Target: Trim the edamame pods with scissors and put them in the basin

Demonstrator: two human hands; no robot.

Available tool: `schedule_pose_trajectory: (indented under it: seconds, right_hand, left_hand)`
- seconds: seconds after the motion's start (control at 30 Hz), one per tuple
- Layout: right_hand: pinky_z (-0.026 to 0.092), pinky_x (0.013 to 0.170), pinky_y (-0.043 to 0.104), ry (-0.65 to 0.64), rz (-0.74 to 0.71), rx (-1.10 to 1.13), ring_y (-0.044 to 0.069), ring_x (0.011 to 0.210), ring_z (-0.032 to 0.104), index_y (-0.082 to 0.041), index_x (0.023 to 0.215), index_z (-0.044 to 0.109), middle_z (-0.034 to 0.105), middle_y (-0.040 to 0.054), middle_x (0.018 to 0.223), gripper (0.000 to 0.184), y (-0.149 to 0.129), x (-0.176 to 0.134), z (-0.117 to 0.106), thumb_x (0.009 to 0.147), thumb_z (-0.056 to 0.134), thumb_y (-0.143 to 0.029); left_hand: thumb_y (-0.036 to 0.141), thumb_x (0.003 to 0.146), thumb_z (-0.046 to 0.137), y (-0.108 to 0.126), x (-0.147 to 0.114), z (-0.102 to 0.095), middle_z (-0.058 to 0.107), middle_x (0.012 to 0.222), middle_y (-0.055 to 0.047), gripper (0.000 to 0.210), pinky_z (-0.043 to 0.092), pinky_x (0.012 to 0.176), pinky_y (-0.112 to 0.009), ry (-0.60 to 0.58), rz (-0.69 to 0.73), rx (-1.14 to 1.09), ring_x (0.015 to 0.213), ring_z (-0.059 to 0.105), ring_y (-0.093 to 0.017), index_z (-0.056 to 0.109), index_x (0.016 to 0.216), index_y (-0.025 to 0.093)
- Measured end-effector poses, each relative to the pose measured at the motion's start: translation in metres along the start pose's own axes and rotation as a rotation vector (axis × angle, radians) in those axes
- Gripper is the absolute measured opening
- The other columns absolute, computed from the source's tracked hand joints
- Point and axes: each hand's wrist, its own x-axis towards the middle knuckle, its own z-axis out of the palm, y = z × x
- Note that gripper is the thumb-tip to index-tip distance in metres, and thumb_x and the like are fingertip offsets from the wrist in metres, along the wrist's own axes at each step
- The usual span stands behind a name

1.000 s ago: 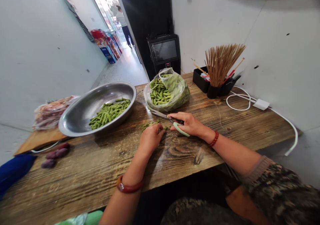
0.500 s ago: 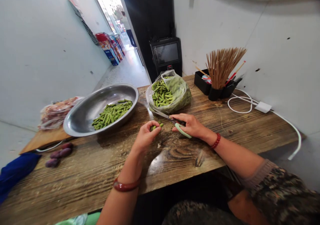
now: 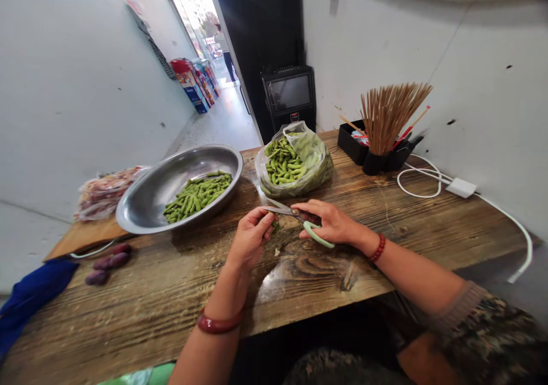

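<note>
My left hand (image 3: pixel 253 233) is closed in a pinch over the wooden table, on an edamame pod that its fingers almost wholly cover. A bit of green shows beside the fingertips. In my right hand (image 3: pixel 327 220) is a pair of scissors (image 3: pixel 314 233) with pale green handles, its blades parted and reaching to the left fingertips. Beyond the hands stands a clear plastic bag (image 3: pixel 317 171) full of edamame pods (image 3: pixel 282 162). To the left, a wide steel basin (image 3: pixel 139 202) holds a heap of green pods (image 3: pixel 199 195).
Skewers (image 3: pixel 389 119) stand in a black holder (image 3: pixel 374 162) at the back right, near a white cable with an adapter (image 3: pixel 461 188). Purple tubers (image 3: pixel 109 262), a blue cloth (image 3: pixel 38 293) and a bagged pinkish item (image 3: pixel 105 193) lie left. A person (image 3: pixel 225 51) stands beyond the doorway.
The scissors' blades have come up to my left fingertips and opened. The pod in my left hand is now mostly hidden. The view has shifted slightly, so everything sits further right.
</note>
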Motion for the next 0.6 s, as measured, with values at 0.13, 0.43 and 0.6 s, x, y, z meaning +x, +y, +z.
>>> schedule_pose_trajectory:
  seconds: [0.13,0.43,0.6]
  right_hand:
    - [0.048,0.072,0.028,-0.031,-0.014,-0.008,0.015,0.079,0.056,-0.022,0.134,0.05,0.058,0.0046,0.096,0.066,-0.0011,-0.0011,-0.0001,0.075,0.074,-0.041]
    - [0.048,0.073,0.028,-0.03,-0.02,-0.007,0.016,0.08,0.056,-0.021,0.132,0.051,0.059,0.0051,0.095,0.064,-0.0022,-0.0017,0.0009,0.076,0.074,-0.041]
    - [0.047,0.073,0.028,-0.042,-0.012,-0.022,0.016,0.08,0.056,-0.021,0.132,0.051,0.058,0.0049,0.095,0.064,-0.0039,-0.0015,-0.0005,0.076,0.074,-0.041]
  left_hand:
    - [0.033,0.067,0.079,-0.0041,0.0008,-0.0001,0.061,0.066,0.001,0.03,0.025,0.042,-0.017,0.043,0.052,0.054,0.046,0.038,-0.003,0.07,0.089,0.015]
    - [0.033,0.069,0.077,-0.0067,-0.0002,0.0029,0.054,0.057,0.003,0.026,0.024,0.043,-0.02,0.043,0.07,0.151,0.045,0.036,-0.005,0.071,0.088,0.016]
    - [0.032,0.07,0.076,-0.0078,-0.0002,0.0011,0.053,0.057,0.003,0.025,0.023,0.044,-0.021,0.026,0.081,0.156,0.046,0.035,-0.006,0.071,0.088,0.016]
